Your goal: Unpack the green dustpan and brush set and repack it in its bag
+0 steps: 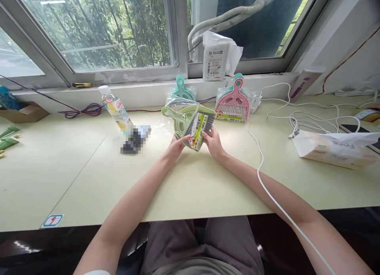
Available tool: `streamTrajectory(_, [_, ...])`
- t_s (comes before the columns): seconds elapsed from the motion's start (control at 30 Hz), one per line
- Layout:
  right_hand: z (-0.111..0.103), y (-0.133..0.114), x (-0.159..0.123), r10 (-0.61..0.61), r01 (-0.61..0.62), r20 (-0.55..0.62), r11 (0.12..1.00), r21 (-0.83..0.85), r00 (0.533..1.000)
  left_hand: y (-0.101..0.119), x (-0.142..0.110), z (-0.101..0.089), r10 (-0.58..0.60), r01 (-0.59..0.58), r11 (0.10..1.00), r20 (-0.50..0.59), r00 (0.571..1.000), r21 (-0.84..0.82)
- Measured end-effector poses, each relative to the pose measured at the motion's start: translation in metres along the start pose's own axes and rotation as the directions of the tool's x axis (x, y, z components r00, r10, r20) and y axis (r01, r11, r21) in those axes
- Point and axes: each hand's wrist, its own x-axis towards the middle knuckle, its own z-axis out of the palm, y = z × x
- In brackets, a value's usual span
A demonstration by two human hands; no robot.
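Both my hands hold a green mini dustpan-and-brush set (190,122) in clear plastic wrap, just above the pale green table (89,176). My left hand (177,147) grips its lower left edge with fingers closed. My right hand (212,142) pinches the lower right corner by the printed label. Behind it lie a teal set (181,91) and a pink set (233,102) stacked on another teal one, all wrapped.
A plastic drink bottle (116,108) stands left of centre beside a blurred dark object (135,138). A white cable (261,164) runs across my right arm. A tissue pack (335,148) lies at right, a white bagged box (218,57) on the windowsill, a cardboard box (23,112) far left.
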Motion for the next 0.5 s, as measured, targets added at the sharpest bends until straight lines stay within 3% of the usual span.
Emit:
streamTrajectory(0.3, [0.000,0.005,-0.001,-0.013,0.016,-0.077,0.999,0.030,0.997,-0.001,-0.003,0.007,0.071,-0.076,0.993,0.059,0.996,0.091])
streamTrajectory(0.5, [-0.003,0.012,0.002,0.004,0.001,-0.113,0.999,0.051,0.994,-0.007,0.001,0.003,0.099,-0.098,0.984,-0.002,0.995,0.147])
